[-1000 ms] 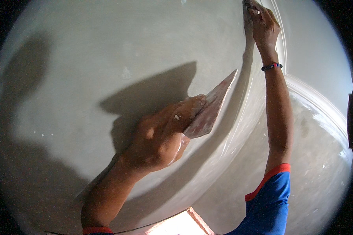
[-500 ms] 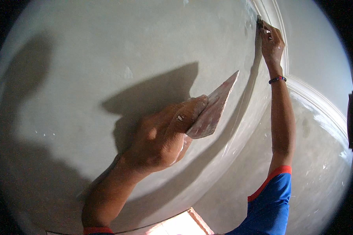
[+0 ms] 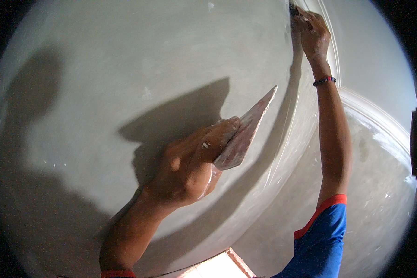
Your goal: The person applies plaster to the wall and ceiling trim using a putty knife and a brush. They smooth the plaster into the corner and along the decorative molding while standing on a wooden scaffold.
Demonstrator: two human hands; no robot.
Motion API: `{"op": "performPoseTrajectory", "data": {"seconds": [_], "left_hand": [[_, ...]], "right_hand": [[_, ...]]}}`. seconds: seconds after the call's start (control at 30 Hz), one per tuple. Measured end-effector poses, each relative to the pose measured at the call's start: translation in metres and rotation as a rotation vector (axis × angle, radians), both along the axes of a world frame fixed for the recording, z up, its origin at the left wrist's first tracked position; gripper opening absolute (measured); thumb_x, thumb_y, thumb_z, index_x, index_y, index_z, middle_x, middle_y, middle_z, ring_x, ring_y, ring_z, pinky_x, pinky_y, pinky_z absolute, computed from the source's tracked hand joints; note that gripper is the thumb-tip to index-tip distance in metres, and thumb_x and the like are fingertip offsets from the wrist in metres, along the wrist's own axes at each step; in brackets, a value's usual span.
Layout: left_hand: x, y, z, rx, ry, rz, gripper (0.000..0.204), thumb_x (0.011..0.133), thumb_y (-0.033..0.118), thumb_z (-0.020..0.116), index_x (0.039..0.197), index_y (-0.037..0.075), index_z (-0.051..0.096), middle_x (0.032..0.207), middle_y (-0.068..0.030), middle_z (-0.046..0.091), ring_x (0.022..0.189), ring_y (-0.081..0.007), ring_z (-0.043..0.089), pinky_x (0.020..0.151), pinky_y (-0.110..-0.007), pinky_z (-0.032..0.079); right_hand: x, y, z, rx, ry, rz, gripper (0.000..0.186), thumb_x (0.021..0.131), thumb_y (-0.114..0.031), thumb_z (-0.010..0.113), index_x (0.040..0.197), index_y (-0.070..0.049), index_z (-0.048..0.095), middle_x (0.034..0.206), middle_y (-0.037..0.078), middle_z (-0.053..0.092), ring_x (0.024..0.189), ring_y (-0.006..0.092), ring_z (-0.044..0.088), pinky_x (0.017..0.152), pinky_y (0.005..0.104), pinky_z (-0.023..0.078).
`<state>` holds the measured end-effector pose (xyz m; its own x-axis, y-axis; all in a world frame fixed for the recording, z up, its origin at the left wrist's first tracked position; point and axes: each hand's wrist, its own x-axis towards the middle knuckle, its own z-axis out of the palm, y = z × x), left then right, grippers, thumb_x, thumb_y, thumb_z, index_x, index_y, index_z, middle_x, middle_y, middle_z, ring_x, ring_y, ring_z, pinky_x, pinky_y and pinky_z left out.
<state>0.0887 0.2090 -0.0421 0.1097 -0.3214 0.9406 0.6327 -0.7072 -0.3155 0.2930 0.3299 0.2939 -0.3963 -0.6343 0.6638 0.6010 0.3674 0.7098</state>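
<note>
My left hand [image 3: 185, 162], smeared with white filler, is closed round a flat, pinkish-white putty scraper [image 3: 244, 136]. Its thin edge points up and right, held out in front of the grey plastered wall [image 3: 125, 55], where its shadow falls. High at the right, my right hand [image 3: 314, 33] reaches up to the top of the wall beside the white cornice [image 3: 331, 34]. Its fingers are closed on a small dark tool [image 3: 293, 10] against the wall; fingers and the picture's rim hide much of its shape.
A second wall [image 3: 356, 185] meets this one at a corner on the right, with white patches under its cornice. The pale ceiling [image 3: 370, 51] is at upper right. A bright opening [image 3: 217, 266] shows at the bottom. Some dark object [image 3: 414, 143] stands at the right rim.
My right hand has moved up and a little left along the wall top with the dark tool. My left hand and the scraper have shifted slightly left and down.
</note>
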Motion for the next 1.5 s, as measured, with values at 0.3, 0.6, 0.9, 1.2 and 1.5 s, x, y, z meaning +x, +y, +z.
{"op": "performPoseTrajectory", "data": {"seconds": [0.3, 0.6, 0.9, 1.2, 1.5], "left_hand": [[0.002, 0.003, -0.004, -0.048, 0.014, 0.035, 0.049, 0.076, -0.008, 0.062, 0.122, -0.008, 0.046, 0.114, -0.0256, 0.058, 0.102, -0.0355, 0.062, 0.085, -0.038, 0.055], [-0.003, 0.008, -0.003, -0.008, -0.011, 0.008, 0.053, 0.073, -0.008, 0.065, 0.123, -0.004, 0.047, 0.112, -0.0244, 0.059, 0.097, -0.0339, 0.064, 0.079, -0.037, 0.057], [-0.007, 0.007, -0.002, -0.020, 0.032, -0.003, 0.061, 0.071, -0.008, 0.066, 0.127, -0.003, 0.042, 0.113, -0.0234, 0.059, 0.097, -0.0327, 0.064, 0.079, -0.036, 0.057], [-0.006, 0.007, -0.002, -0.002, 0.037, -0.040, 0.062, 0.070, -0.009, 0.066, 0.127, -0.006, 0.041, 0.112, -0.0254, 0.058, 0.096, -0.0342, 0.064, 0.080, -0.038, 0.057], [-0.005, 0.008, -0.004, -0.076, 0.022, -0.055, 0.054, 0.072, -0.009, 0.063, 0.123, -0.006, 0.045, 0.112, -0.0248, 0.059, 0.097, -0.0351, 0.064, 0.080, -0.038, 0.056]], "right_hand": [[-0.013, -0.022, -0.018, -0.146, 0.084, -0.004, 0.021, 0.084, 0.000, 0.059, 0.104, -0.001, 0.064, 0.093, 0.013, 0.064, 0.080, 0.0240, 0.064, 0.070, 0.0329, 0.051], [0.044, 0.029, -0.008, -0.178, 0.012, 0.018, 0.023, 0.085, -0.014, 0.067, 0.108, -0.011, 0.065, 0.101, 0.007, 0.064, 0.087, 0.0173, 0.065, 0.074, 0.0295, 0.055], [0.049, 0.017, -0.012, 0.052, 0.003, -0.179, 0.029, 0.088, -0.012, 0.062, 0.117, -0.010, 0.059, 0.102, 0.009, 0.064, 0.089, 0.0201, 0.066, 0.074, 0.0325, 0.055], [0.008, -0.015, 0.000, 0.116, 0.008, -0.034, 0.029, 0.088, -0.014, 0.062, 0.118, -0.013, 0.059, 0.106, 0.008, 0.067, 0.093, 0.0202, 0.067, 0.077, 0.0325, 0.056], [0.017, -0.013, 0.013, 0.135, 0.051, -0.244, 0.025, 0.091, -0.016, 0.059, 0.116, -0.012, 0.061, 0.104, 0.008, 0.068, 0.092, 0.0205, 0.067, 0.078, 0.0335, 0.055]]}}
